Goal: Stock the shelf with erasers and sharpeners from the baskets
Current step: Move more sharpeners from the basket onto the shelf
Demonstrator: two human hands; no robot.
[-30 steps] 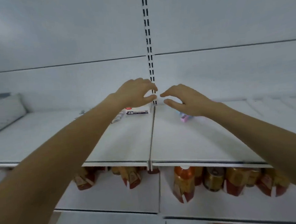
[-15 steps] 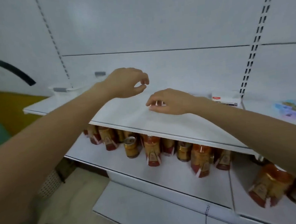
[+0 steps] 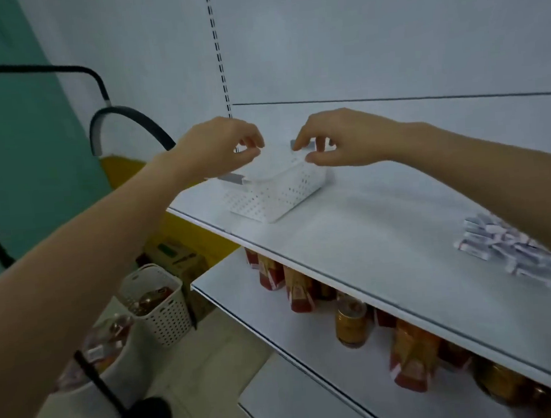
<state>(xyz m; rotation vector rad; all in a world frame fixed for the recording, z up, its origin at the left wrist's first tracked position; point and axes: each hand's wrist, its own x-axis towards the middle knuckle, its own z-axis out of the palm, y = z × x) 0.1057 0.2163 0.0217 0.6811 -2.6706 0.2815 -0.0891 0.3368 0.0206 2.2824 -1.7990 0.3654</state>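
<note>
Basket: sat just below both your hands.
Left hand: curled at its rim; grip unclear.
Right hand: the same.

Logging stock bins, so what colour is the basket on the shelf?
White basket, perforated with rows of small holes, with grey handles; head view shows it best.

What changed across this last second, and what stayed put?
Both hands moved left along the shelf: the left hand and right hand now hover at the white basket, fingers curled by its rim; a grip cannot be confirmed. Drinks on the lower shelf stayed put.
</note>
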